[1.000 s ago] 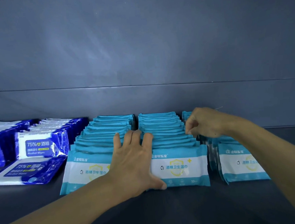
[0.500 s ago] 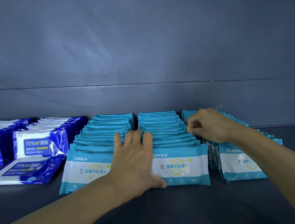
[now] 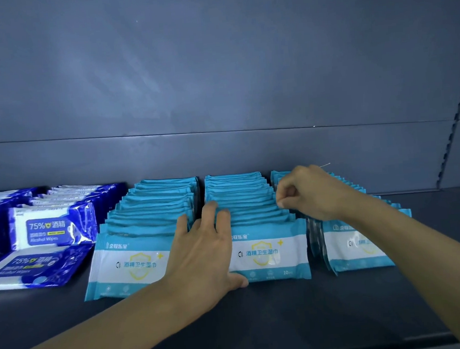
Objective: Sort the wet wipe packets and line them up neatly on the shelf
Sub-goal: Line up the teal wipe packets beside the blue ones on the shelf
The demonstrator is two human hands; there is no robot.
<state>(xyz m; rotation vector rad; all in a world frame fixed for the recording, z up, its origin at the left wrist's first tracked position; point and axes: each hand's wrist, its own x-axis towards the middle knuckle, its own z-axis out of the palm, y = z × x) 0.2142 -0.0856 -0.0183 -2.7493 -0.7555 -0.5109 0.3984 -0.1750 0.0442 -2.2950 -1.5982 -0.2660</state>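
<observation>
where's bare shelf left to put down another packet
Bare shelf runs along the front, ahead of the teal packet rows, and at far right past the rightmost teal row. The back is crowded: blue alcohol wipe packets at left, teal rows nearly touching, both hands among them.

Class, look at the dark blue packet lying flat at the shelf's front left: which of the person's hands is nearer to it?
Left. The left hand rests on the teal rows just right of the flat dark blue packet; the right hand is farther right, over the rightmost teal row.
</observation>
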